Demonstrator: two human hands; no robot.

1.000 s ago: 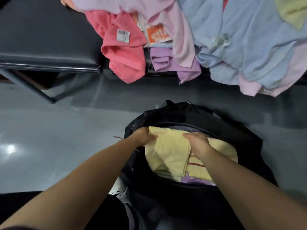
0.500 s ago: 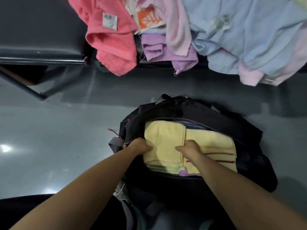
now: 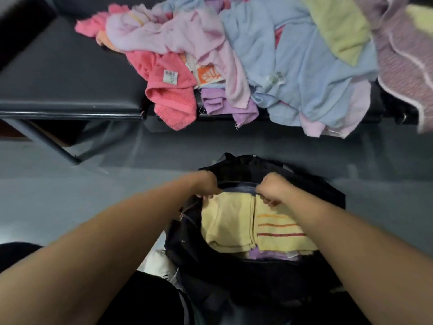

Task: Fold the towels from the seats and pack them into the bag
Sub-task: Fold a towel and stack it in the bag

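Arms stretched to mid-frame, left hand [image 3: 207, 186] and right hand [image 3: 274, 189] curl, grasp unclear, over the upper edge of the yellow towels [image 3: 226, 222] in the bag [image 3: 234, 274].

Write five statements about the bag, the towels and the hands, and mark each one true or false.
1. The black bag on the floor is open. True.
2. The right-hand towel on top in the bag is plain. False: the striped yellow towel has orange and red lines across it.
3. The left hand and right hand are both at the far rim of the bag's opening. True.
4. All the towels have been packed. False: an unfolded pile of towels lies on the seat.
5. The pink towel carries a barcode label. True.
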